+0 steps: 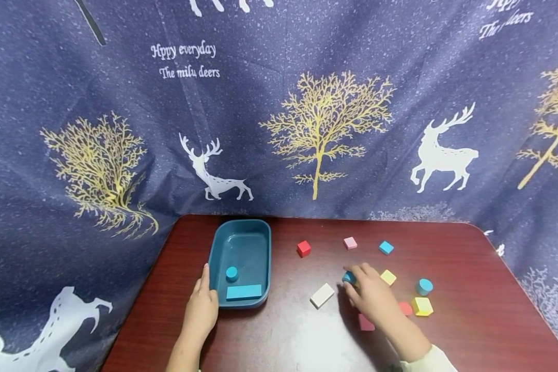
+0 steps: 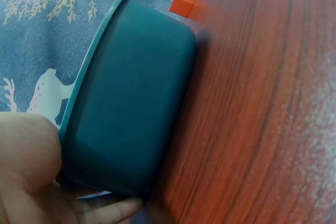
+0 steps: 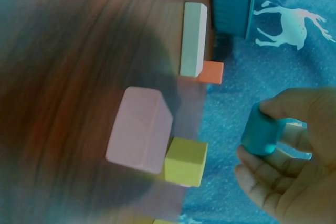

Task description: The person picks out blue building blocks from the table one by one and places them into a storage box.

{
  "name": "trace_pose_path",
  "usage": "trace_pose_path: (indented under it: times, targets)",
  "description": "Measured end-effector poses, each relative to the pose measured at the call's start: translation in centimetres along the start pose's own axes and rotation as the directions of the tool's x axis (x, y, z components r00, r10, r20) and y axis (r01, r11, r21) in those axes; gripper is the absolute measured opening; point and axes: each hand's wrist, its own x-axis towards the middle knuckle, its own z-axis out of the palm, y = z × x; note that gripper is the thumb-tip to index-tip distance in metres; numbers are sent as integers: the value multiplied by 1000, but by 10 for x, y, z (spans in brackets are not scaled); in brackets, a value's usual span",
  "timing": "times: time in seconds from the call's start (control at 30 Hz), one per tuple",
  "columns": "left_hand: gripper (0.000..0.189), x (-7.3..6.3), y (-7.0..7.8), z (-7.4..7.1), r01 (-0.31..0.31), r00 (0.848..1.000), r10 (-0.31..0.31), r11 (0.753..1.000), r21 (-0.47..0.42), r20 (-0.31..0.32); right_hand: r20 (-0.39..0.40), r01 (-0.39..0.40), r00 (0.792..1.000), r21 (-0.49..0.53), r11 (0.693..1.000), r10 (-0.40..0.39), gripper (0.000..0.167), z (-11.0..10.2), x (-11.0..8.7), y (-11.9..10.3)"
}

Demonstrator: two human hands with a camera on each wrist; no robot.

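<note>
A deep teal, plastic-looking tray (image 1: 244, 250) with rounded corners sits toward the left of the glossy reddish-brown wooden table (image 1: 274, 341). Two pieces lie inside: a short blue cylinder (image 1: 232, 274) stands on the tray floor, and a long blue rectangular block (image 1: 244, 292) lies across the near end. Much of the floor beyond them shows bare.

The person's left hand (image 1: 202, 307) rests against the tray's outer left side near the close corner, fingers extended. The right hand (image 1: 374, 294) pinches a teal-blue cylinder (image 3: 261, 131) between thumb and fingers, clear of the tabletop and well apart from the tray.

Between tray and right hand lies a white rectangular block (image 1: 322, 296); a red cube (image 1: 304, 248) sits farther back. Near the right forearm are a round red piece (image 1: 405, 309), partly hidden, and a bright yellow cube (image 1: 422, 306), with an upright blue cylinder (image 1: 424, 287) just behind the cube.
</note>
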Motion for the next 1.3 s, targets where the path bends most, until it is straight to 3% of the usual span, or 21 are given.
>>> trace_pose_path:
  times: [0.2, 0.83, 1.13, 1.3]
  targets:
    - [67, 0, -1, 1, -1, 1000, 1, 1000, -1, -1, -14, 42, 999, 23, 999, -42, 32, 2, 3, -6]
    - [68, 1, -2, 1, 7, 1000, -7, 1000, -1, 4, 21, 64, 998, 136, 989, -67, 30, 13, 12, -35]
    - [68, 2, -3, 1, 4, 1000, -4, 1000, 1, -6, -70, 198, 979, 152, 968, -189, 30, 22, 20, -44]
    - [68, 3, -3, 2, 3, 1000, -3, 1000, 3, -14, -53, 243, 970, 166, 956, -238, 31, 23, 27, -54]
